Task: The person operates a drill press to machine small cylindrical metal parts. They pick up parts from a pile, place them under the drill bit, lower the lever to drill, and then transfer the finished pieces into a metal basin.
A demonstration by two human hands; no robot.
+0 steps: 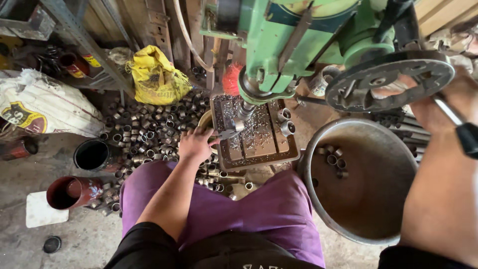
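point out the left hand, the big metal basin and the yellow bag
left hand (195, 144): head view, on the back of the hand
big metal basin (371, 211): head view, on its bare inner wall
yellow bag (157, 75): head view, on its crumpled front

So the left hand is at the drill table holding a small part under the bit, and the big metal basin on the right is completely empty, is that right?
Not quite. The head view shows the big metal basin is not empty: a few short metal rings lie inside. The rest holds: the left hand is at the drill table, holding a small part under the bit.
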